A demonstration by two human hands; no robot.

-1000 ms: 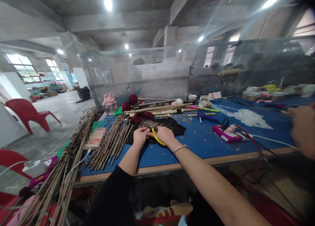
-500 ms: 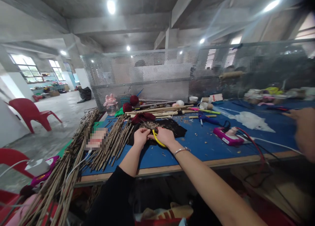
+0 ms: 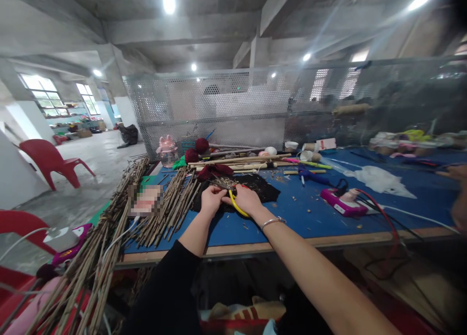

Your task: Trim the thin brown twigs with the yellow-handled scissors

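Yellow-handled pliers or cutters [image 3: 238, 206] are in my right hand [image 3: 248, 199], which is closed round them, the metal jaws pointing up and left. Close beside it, my left hand [image 3: 212, 199] has its fingers pressed together near the jaws; what they pinch is too small to make out. Under and beyond both hands lies a black cloth [image 3: 268, 188] strewn with wood chips. Dark red fabric [image 3: 215, 171] sits just behind the jaws. Thin brown sticks [image 3: 174, 208] lie in a pile left of my left hand, on the blue table [image 3: 233, 232].
A purple power strip [image 3: 343, 203] with cables lies to the right, near a clear plastic bag [image 3: 379, 179]. Long sticks [image 3: 98, 242] lean at the left edge beside a blurred-out device. Behind are poles, yarn balls [image 3: 202, 145] and a mesh screen. Another person's hand [image 3: 460, 179] shows far right.
The view has shifted slightly, so the table contents appear a little further right. The other person's hand at the far right is now less in view. My hands remain together at the pliers.
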